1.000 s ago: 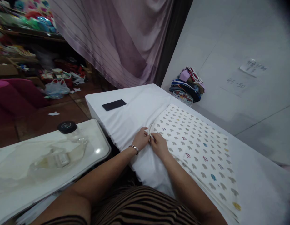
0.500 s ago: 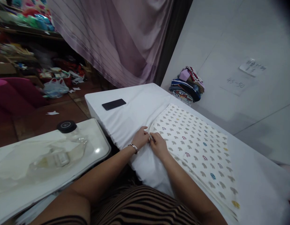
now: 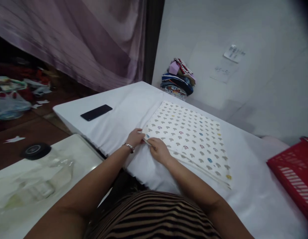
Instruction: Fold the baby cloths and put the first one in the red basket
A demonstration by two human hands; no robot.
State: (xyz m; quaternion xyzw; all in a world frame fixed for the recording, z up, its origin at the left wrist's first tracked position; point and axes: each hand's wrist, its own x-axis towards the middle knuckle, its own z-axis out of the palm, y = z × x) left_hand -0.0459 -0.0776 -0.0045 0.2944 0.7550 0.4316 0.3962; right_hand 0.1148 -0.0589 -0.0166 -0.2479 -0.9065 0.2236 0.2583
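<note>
Fabric is what you are handling here: a stack of printed cloth sheets (image 3: 189, 139), cream with small heart-like motifs, lying flat on the white-covered worktop (image 3: 134, 109) towards its near edge. You are pinching its near left corner with both hands. Your left hand (image 3: 135, 137) is closing thumb and fingers on the corner from the left, and your right hand (image 3: 157, 151) is gripping the same corner just beside it, fingers curled shut on the top layers; how many layers you are holding I cannot tell.

Judging by the look of it, the cloth is light, soft and limp, so it is likely to sag and fold wherever it is not supported, and the layers may be sliding over one another. A corner or an edge seems the sensible place to be gripping, as you are doing now.

The stack is roughly rectangular, its long axis running from the corner under your hands away to the right, towards the red plastic basket (image 3: 295, 172) at the worktop's right edge. A black phone (image 3: 96, 112) is lying near the far left corner, and a pile of folded clothes (image 3: 180, 79) is sitting at the far edge against the wall.
</note>
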